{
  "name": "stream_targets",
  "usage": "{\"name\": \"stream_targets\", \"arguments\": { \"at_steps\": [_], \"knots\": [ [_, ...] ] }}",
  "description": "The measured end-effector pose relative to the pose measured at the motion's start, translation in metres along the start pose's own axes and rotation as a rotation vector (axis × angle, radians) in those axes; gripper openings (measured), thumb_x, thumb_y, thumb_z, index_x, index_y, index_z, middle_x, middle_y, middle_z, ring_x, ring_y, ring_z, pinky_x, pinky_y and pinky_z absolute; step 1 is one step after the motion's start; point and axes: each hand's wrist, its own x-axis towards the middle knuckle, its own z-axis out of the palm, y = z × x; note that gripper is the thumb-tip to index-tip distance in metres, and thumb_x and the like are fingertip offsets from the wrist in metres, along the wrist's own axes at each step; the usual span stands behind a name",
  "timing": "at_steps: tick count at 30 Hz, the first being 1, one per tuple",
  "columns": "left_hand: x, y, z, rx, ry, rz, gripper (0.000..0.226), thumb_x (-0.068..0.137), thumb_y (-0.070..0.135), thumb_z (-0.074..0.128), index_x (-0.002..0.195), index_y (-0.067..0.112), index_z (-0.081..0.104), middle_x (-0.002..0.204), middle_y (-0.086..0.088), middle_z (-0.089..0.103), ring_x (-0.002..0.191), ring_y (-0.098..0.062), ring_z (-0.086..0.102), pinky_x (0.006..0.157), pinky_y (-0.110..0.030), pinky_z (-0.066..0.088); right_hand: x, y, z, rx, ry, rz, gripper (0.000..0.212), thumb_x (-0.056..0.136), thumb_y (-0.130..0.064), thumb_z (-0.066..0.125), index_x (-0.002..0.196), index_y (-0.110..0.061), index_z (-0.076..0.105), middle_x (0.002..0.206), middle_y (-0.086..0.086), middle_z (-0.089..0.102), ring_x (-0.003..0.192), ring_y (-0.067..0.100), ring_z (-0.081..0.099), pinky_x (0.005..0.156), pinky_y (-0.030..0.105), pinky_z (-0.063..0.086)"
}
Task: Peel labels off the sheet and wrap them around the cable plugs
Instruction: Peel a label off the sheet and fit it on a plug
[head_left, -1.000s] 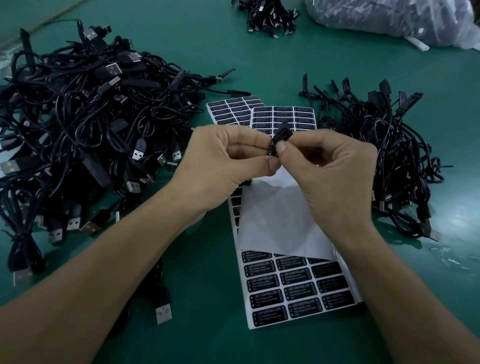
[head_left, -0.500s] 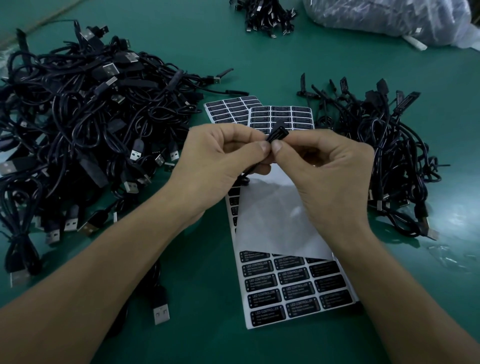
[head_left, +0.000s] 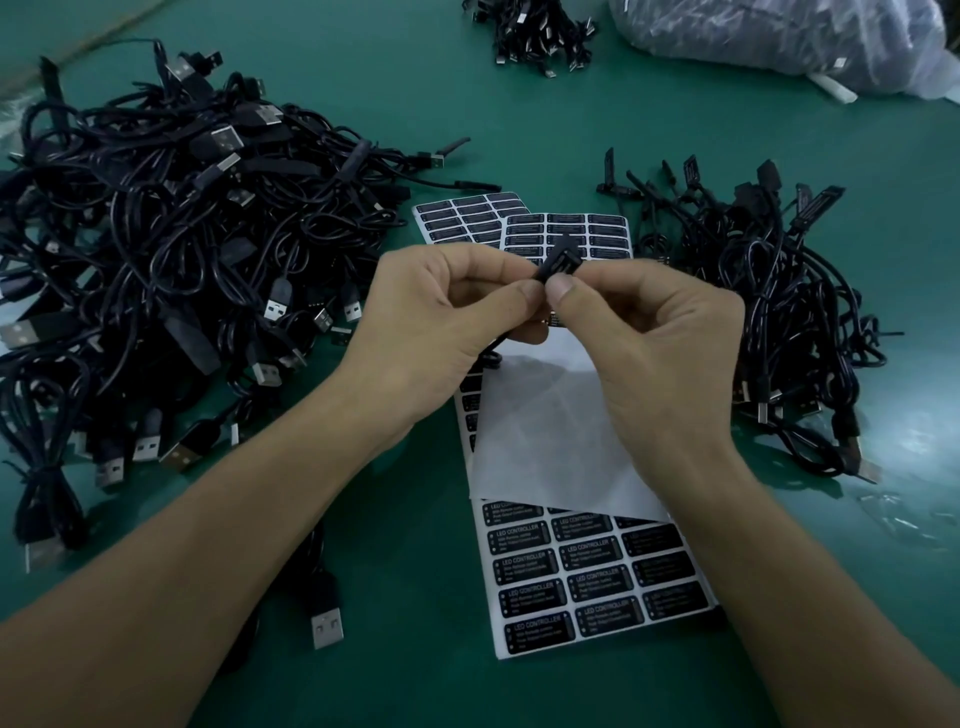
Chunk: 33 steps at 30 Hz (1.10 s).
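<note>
**A:** Where is the plug right now?

**B:** The small black cable plug (head_left: 558, 258) is held up off the table between both hands, above the label sheets. The left hand (head_left: 441, 332) pinches its lower end between thumb and curled forefinger. The right hand (head_left: 660, 353) pinches it too, with its thumb tip pressed on the body just beside the left thumb. The plug's far end pokes up past the fingertips.

**A:** Is there a label on it?

**B:** I cannot tell. Plug and labels are both black, and the thumbs cover the middle.

**A:** And its lead?

**B:** A thin black cable (head_left: 491, 354) comes out from under the left palm, going down toward the sheet.

**A:** Where are the labels?

**B:** The nearest label sheet (head_left: 587, 577) lies flat on the green table (head_left: 395, 686), between the forearms. Its near part has rows of black labels reading "LED CONTROLLER". A blank white sheet (head_left: 550, 431) lies across its middle, under the hands. Two more label sheets (head_left: 597, 231) overlap each other just beyond the hands.

**A:** What else is around?

**B:** A big heap of black USB cables (head_left: 171, 260) is on the left, and a smaller heap (head_left: 769, 322) is on the right. One loose USB plug (head_left: 327, 626) lies beside the left forearm. At the far edge there is a small bundle (head_left: 540, 36) and a clear plastic bag (head_left: 779, 47).
</note>
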Motion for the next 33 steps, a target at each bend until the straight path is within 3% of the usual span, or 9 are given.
{"name": "stream_targets", "arguments": {
  "at_steps": [4,8,15,21,26,33],
  "knots": [
    [-0.0001,0.0008,0.0006,-0.019,0.006,-0.013,0.016,0.089,0.002,0.072,0.101,0.013,0.07,0.079,-0.008,0.078,0.072,-0.019,0.076,0.078,-0.031,0.062,0.0028,-0.0006,-0.0012,0.106,0.044,0.068,0.018,0.092,-0.005,0.067,0.08,-0.016,0.073,0.063,-0.015,0.066,0.06,-0.002,0.056,0.062,0.014,0.046],
    [-0.0006,0.001,0.0013,-0.028,0.008,-0.018,0.024,0.087,0.0,0.074,0.104,0.015,0.065,0.077,-0.008,0.077,0.073,-0.021,0.076,0.081,-0.034,0.06,0.0029,-0.0018,-0.0018,0.166,-0.003,0.12,0.02,0.093,-0.003,0.065,0.079,-0.015,0.073,0.063,-0.013,0.068,0.06,-0.003,0.058,0.063,0.012,0.046],
    [-0.0009,0.0006,0.0005,0.0,-0.035,0.013,0.021,0.087,-0.001,0.073,0.102,0.014,0.073,0.086,-0.005,0.079,0.079,-0.02,0.076,0.076,-0.024,0.059,0.0018,-0.0032,-0.0005,0.153,-0.068,0.13,0.023,0.094,-0.004,0.064,0.077,-0.017,0.072,0.065,-0.011,0.07,0.062,-0.003,0.062,0.062,0.01,0.047],
    [-0.0013,-0.0003,0.0,0.019,-0.06,0.036,0.019,0.086,0.002,0.074,0.095,0.019,0.076,0.084,-0.002,0.079,0.078,-0.016,0.076,0.075,-0.022,0.058,0.0017,-0.0035,-0.001,0.085,-0.07,0.071,0.021,0.094,-0.006,0.065,0.08,-0.02,0.072,0.064,-0.016,0.069,0.061,-0.005,0.062,0.062,0.01,0.048],
    [-0.0006,-0.0014,-0.0009,0.016,-0.066,0.026,0.017,0.088,0.002,0.073,0.103,0.01,0.076,0.09,-0.008,0.079,0.082,-0.021,0.076,0.079,-0.027,0.06,0.0016,-0.0002,-0.0019,0.013,-0.068,-0.008,0.02,0.091,-0.005,0.069,0.081,-0.022,0.072,0.071,-0.009,0.074,0.067,0.004,0.07,0.066,0.016,0.053],
    [-0.0007,-0.0016,-0.0007,0.015,-0.072,0.028,0.018,0.089,0.0,0.071,0.1,0.013,0.076,0.09,-0.007,0.079,0.08,-0.019,0.076,0.078,-0.026,0.059,0.0023,0.0019,-0.0037,-0.075,-0.062,-0.037,0.02,0.09,-0.009,0.071,0.08,-0.026,0.071,0.071,-0.011,0.073,0.063,0.004,0.066,0.064,0.016,0.051]
  ]
}}
